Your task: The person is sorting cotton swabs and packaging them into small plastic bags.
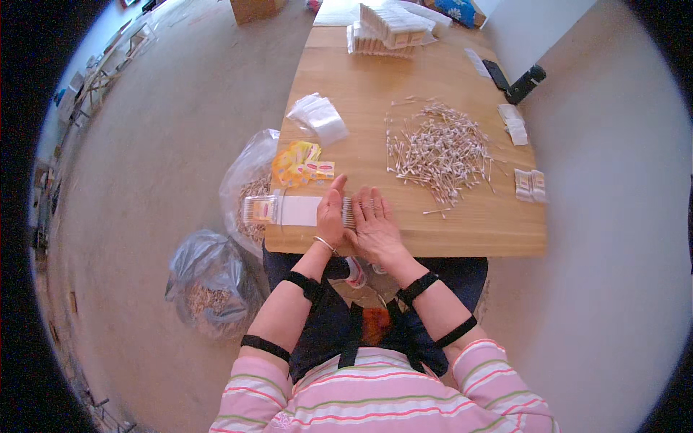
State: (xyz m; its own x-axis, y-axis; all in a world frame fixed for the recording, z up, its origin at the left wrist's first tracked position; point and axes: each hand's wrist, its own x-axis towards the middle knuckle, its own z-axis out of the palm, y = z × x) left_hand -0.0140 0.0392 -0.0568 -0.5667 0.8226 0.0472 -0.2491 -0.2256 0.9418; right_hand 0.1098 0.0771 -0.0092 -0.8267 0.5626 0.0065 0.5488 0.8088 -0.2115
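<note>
Both open hands (354,216) press aligned cotton swabs (348,212)

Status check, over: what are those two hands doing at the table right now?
Left hand and right hand open, pressing a small row of cotton swabs at the table edge. Clear bag beside left hand. Loose swab pile beyond; nothing blocking.

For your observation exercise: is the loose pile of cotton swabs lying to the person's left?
No, the cotton swabs lie right of both hands, on the wooden table.
</note>
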